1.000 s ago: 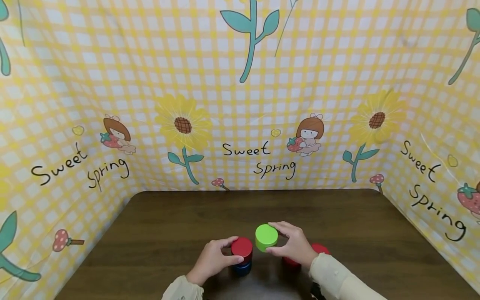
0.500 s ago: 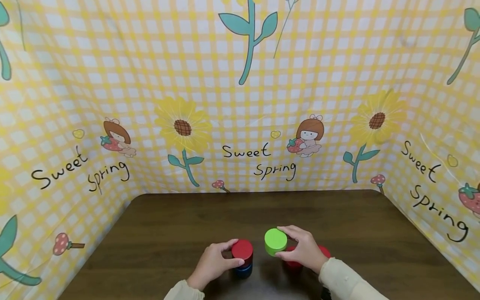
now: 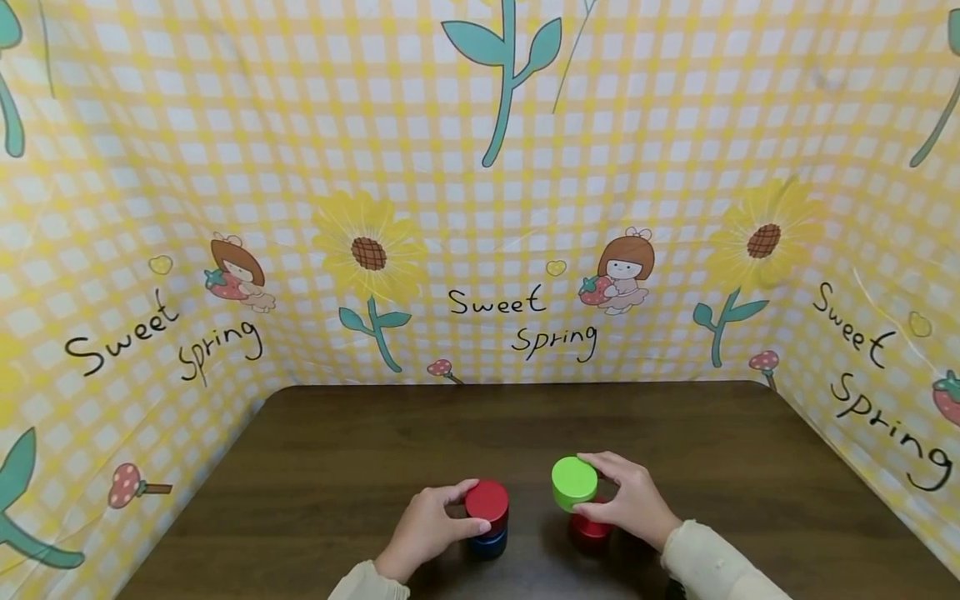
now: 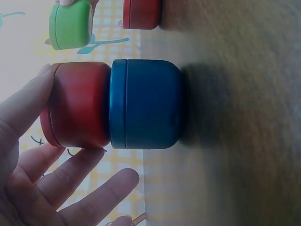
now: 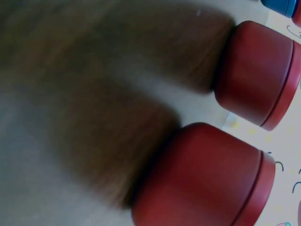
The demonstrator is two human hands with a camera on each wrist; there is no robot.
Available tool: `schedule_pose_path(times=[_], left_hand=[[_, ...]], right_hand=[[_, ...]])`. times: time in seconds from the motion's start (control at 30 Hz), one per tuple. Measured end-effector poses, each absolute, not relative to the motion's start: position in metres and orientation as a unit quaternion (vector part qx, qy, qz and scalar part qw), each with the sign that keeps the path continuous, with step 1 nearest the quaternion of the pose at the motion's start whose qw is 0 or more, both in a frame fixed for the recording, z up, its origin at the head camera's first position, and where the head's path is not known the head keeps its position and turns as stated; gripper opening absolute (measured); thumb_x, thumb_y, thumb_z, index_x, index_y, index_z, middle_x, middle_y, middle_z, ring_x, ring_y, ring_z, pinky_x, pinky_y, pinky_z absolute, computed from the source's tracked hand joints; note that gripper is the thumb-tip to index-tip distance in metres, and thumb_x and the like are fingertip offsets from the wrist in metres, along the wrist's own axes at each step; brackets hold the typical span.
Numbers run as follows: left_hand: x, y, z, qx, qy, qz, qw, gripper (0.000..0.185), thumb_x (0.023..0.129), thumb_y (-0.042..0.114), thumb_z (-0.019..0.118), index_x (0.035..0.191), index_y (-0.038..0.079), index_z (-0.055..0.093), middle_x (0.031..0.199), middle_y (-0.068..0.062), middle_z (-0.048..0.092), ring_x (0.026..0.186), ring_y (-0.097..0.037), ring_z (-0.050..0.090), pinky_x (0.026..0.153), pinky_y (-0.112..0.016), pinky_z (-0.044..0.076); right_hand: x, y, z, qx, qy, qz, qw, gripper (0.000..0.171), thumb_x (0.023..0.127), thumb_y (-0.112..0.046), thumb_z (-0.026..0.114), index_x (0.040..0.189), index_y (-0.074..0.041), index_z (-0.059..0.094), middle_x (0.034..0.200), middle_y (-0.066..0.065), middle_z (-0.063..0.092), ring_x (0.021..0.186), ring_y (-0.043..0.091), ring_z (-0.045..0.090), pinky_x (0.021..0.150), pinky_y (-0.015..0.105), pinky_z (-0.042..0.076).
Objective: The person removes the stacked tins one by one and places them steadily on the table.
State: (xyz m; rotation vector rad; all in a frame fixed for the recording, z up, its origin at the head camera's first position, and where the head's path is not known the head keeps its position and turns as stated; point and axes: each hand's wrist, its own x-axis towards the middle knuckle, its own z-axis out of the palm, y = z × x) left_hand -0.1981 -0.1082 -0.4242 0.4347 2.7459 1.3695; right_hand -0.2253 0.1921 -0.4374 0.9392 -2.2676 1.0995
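Hands work two short stacks: right hand [image 3: 633, 504], fingers curled round green jar [image 3: 574, 482], has carried it toward 3 o'clock, now above a red jar [image 3: 590, 530]; left hand [image 3: 429, 527] still grips red jar on blue jar [image 3: 489, 543]

Right hand [image 3: 633, 504] carries green jar [image 3: 574, 482] toward 3 o'clock, away from the red-on-blue stack; it now sits over the red jar [image 3: 589, 530], which was beside it earlier.
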Motion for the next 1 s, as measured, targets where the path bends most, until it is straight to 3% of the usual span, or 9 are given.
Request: schedule_pose_path(times=[0.27, 0.67, 1.0], left_hand=[[-0.201, -0.107, -0.422, 0.153, 0.882, 0.446, 0.011, 0.060, 0.077, 0.032, 0.081, 0.125, 0.002, 0.063, 0.104, -0.015, 0.070, 0.090, -0.027, 0.065, 0.066, -0.032, 0.047], [-0.199, -0.110, -0.421, 0.142, 0.898, 0.417, 0.022, 0.060, 0.076, 0.035, 0.081, 0.125, 0.004, 0.064, 0.103, -0.012, 0.071, 0.103, -0.032, 0.062, 0.080, -0.048, 0.049], [-0.200, -0.110, -0.424, 0.154, 0.895, 0.419, 0.010, 0.059, 0.077, 0.034, 0.080, 0.125, 0.004, 0.064, 0.100, -0.009, 0.071, 0.100, -0.030, 0.063, 0.080, -0.048, 0.049]], right_hand=[[-0.224, 0.202, -0.435, 0.339, -0.818, 0.393, 0.247, 0.061, 0.057, -0.003, 0.090, 0.113, 0.005, 0.066, 0.100, 0.008, 0.068, 0.089, 0.006, 0.062, 0.068, 0.029, 0.054], [-0.220, 0.218, -0.430, 0.330, -0.826, 0.392, 0.236, 0.060, 0.061, -0.005, 0.089, 0.115, 0.006, 0.065, 0.102, 0.009, 0.067, 0.091, 0.005, 0.062, 0.072, 0.022, 0.053], [-0.216, 0.235, -0.431, 0.288, -0.840, 0.368, 0.276, 0.058, 0.057, -0.003, 0.090, 0.109, 0.004, 0.068, 0.097, 0.007, 0.069, 0.087, 0.002, 0.061, 0.068, 0.020, 0.052]])
